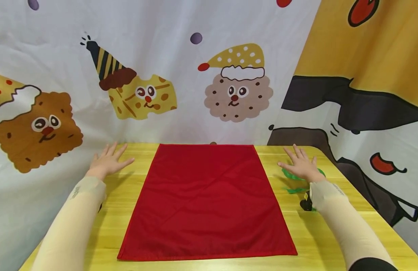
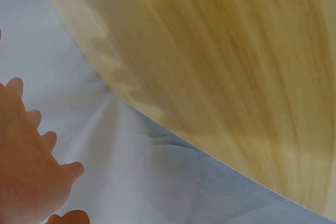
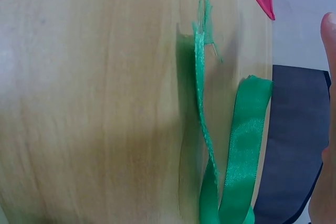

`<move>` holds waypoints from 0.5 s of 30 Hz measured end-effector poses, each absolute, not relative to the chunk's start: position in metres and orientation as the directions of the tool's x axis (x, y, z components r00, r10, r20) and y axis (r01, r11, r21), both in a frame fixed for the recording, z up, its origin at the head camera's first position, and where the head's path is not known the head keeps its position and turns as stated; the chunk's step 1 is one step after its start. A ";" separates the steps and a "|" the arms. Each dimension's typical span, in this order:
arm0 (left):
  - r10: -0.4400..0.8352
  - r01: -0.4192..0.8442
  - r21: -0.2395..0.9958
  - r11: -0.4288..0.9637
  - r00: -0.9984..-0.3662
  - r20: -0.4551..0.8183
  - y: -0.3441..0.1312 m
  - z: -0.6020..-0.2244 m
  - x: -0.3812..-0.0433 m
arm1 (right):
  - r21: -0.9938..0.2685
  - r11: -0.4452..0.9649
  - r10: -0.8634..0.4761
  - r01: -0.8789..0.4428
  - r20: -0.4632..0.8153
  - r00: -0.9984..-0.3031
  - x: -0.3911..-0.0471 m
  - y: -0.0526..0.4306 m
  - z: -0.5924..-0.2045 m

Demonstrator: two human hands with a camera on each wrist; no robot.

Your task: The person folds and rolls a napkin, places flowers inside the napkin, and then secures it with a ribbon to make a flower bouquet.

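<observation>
A red cloth [image 1: 205,203] lies flat and spread out on the wooden table, faint creases running across it. To its left my left hand [image 1: 108,162] hovers over the table with fingers spread, holding nothing. On the other side my right hand [image 1: 300,165] is held up the same way, its fingers also spread. Beneath the right hand and wrist lies a green ribbon [image 3: 247,145], its frayed end and a loop showing in the right wrist view. The right forearm hides part of the ribbon in the head view.
The yellow wood-grain table [image 1: 273,241] reaches back to a hanging curtain [image 1: 181,128] printed with cartoon biscuits and cheese. A small black object [image 1: 306,203] shows beside the right wrist; its kind is unclear. The curtain runs along the table's left and right edges too.
</observation>
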State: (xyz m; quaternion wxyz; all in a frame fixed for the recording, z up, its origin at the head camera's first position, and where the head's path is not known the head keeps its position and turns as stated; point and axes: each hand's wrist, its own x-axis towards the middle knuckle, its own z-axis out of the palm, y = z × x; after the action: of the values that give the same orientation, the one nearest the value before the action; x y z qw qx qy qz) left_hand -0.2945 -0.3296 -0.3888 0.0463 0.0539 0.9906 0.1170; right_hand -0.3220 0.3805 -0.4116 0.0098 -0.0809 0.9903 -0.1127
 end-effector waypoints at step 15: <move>0.113 0.087 0.240 0.967 -0.989 -0.097 -0.329 -0.387 -0.291 | -0.222 0.957 -0.187 -0.187 0.020 -0.982 -0.332 0.371 -0.406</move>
State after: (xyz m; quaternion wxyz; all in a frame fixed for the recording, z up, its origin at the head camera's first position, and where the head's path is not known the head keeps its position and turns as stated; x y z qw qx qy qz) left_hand -0.2912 -0.3294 -0.3870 0.0549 0.0506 0.9901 0.1186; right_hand -0.3317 0.3712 -0.4055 0.0007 -0.0944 0.9892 -0.1122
